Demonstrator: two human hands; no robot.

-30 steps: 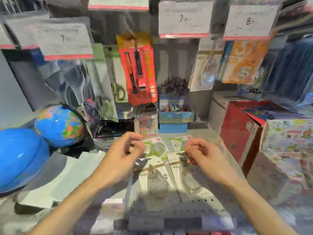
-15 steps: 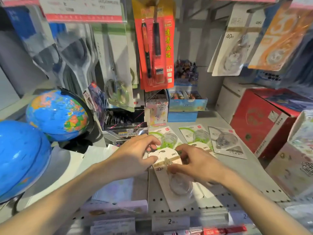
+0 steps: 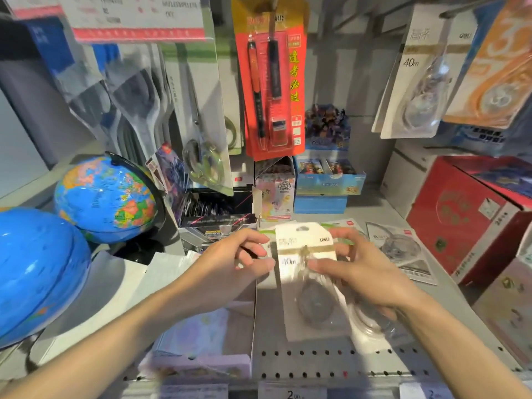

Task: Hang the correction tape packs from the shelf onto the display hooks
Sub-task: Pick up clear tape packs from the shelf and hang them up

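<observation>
Stationery aisle, grey perforated metal shelf (image 3: 316, 358). Correction tape pack (image 3: 309, 272) lifted just above shelf at centre: left hand (image 3: 230, 266) and right hand (image 3: 362, 272) both pinching card edges. Glossy card, clear teardrop blister. Risks: slipping from grip; missing hang hole on hook at 1 o'clock.

The correction tape pack (image 3: 306, 263) at centre frame is matt white card with a dull gold band, its lower half under a clear, glossy plastic blister. The shelf (image 3: 325, 359) below is smooth grey painted metal, perforated along its front edge. At left, the two globes (image 3: 106, 197) shine — hard glossy plastic. The red pen pack (image 3: 270, 79) at upper centre is printed card under shiny film. The red box (image 3: 457, 223) at right looks like matt cardboard.
</observation>
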